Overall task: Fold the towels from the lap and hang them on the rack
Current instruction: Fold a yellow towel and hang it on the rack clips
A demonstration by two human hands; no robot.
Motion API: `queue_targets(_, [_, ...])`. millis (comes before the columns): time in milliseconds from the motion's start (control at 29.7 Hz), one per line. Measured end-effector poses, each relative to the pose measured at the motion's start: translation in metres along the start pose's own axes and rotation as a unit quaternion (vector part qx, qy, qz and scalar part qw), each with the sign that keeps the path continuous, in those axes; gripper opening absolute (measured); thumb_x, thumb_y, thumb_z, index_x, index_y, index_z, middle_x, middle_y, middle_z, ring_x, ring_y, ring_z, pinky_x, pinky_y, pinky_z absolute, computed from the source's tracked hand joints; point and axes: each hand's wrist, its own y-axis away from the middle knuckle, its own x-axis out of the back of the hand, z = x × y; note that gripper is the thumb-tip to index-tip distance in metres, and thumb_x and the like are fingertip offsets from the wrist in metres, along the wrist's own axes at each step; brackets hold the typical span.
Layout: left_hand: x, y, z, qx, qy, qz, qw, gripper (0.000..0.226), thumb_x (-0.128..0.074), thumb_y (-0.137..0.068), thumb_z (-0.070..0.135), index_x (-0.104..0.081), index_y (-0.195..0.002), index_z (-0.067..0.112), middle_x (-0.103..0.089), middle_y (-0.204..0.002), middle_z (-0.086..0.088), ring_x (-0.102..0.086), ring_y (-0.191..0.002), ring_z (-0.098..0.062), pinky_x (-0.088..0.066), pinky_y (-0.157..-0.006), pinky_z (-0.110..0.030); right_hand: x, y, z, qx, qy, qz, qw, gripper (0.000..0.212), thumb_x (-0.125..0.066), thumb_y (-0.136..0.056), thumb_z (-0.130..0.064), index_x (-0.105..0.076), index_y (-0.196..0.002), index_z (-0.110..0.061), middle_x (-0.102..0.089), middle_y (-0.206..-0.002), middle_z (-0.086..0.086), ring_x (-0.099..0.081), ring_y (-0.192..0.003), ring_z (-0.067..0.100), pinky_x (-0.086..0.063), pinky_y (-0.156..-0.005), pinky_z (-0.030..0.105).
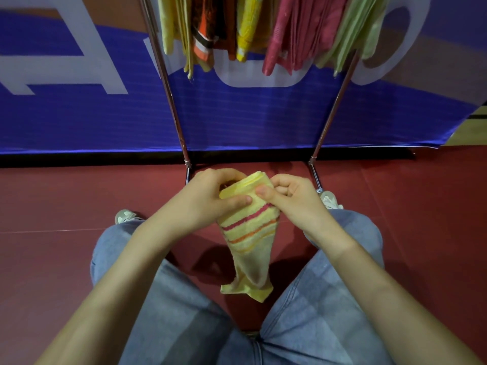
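Hands (210, 196) (292, 196) pinch striped towel (250, 233), seemingly folded.

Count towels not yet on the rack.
1: the yellow striped towel, gripped at its top by the left hand and right hand, hanging in front of the lap. No others visible; more may be hidden.

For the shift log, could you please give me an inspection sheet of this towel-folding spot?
Surface: red floor; no table in view.
Job's things: yellow striped towel held over the gap between the knees, top folded, lower end hanging; rack ahead with hung towels.
Clutter: nothing seen.
Hands: left hand and right hand both grip the towel's top.
Cables: nothing seen.
Surroundings: blue banner behind the rack; jeans and shoes in view.
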Motion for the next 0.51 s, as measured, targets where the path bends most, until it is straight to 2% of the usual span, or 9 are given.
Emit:
queue_targets(67, [0.001,0.001,0.000,-0.002,0.024,0.003,1.000,0.010,-0.061,-0.073,0.034,-0.060,-0.083,0.031,-0.061,-0.073,0.012,-0.054,-0.066,0.000,-0.043,-0.063,-0.016,0.000,0.001,0.005,-0.009,-0.028,-0.017,0.999,0.008,-0.062,-0.079,-0.017,-0.062,-0.072,-0.015,-0.064,-0.054,-0.007,-0.057,-0.054,0.002,-0.045,-0.055,0.014])
queue_targets(135, [0.000,0.002,0.002,-0.009,0.043,0.013,0.999,0.007,-0.056,-0.072,0.036,-0.059,-0.079,0.033,-0.060,-0.070,0.012,-0.054,-0.063,0.001,-0.043,-0.061,-0.014,0.002,0.002,0.011,-0.017,-0.060,-0.042,0.997,0.003,-0.060,-0.076,-0.020,-0.062,-0.078,-0.018,-0.067,-0.061,-0.008,-0.061,-0.061,0.001,-0.048,-0.061,0.012])
queue_targets(269, [0.008,0.003,0.010,-0.029,0.068,0.038,0.997,0.005,-0.061,-0.083,0.024,-0.059,-0.084,0.028,-0.061,-0.072,0.012,-0.055,-0.063,0.006,-0.042,-0.060,-0.007,0.002,0.005,0.034,-0.052,-0.048,-0.095,0.993,0.024,-0.054,-0.082,0.002,-0.059,-0.092,-0.019,-0.070,-0.071,-0.019,-0.062,-0.074,-0.008,-0.047,-0.071,0.008])
queue_targets(370, [0.018,0.003,0.017,-0.040,0.052,0.052,0.997,0.004,-0.061,-0.084,0.022,-0.061,-0.088,0.024,-0.061,-0.073,0.012,-0.055,-0.064,0.005,-0.042,-0.059,-0.007,0.000,0.004,0.054,-0.090,-0.004,-0.120,0.989,0.022,-0.056,-0.082,0.002,-0.060,-0.091,-0.018,-0.069,-0.073,-0.018,-0.060,-0.074,-0.012,-0.046,-0.072,0.007])
queue_targets(438, [0.024,0.003,0.023,-0.044,0.048,0.063,0.996,0.008,-0.061,-0.083,0.025,-0.062,-0.089,0.021,-0.063,-0.075,0.010,-0.056,-0.066,0.002,-0.043,-0.060,-0.011,0.000,0.003,0.067,-0.117,0.023,-0.124,0.985,0.017,-0.058,-0.083,-0.002,-0.062,-0.098,-0.008,-0.064,-0.083,-0.014,-0.059,-0.070,-0.014,-0.046,-0.069,0.006])
queue_targets(505, [0.032,0.005,0.027,-0.046,0.054,0.081,0.994,0.015,-0.058,-0.078,0.030,-0.062,-0.088,0.020,-0.063,-0.076,0.009,-0.056,-0.066,0.002,-0.044,-0.060,-0.012,0.000,0.002,0.079,-0.141,0.048,-0.127,0.981,0.021,-0.058,-0.084,-0.005,-0.060,-0.104,-0.002,-0.061,-0.084,-0.012,-0.058,-0.067,-0.016,-0.045,-0.067,0.004])
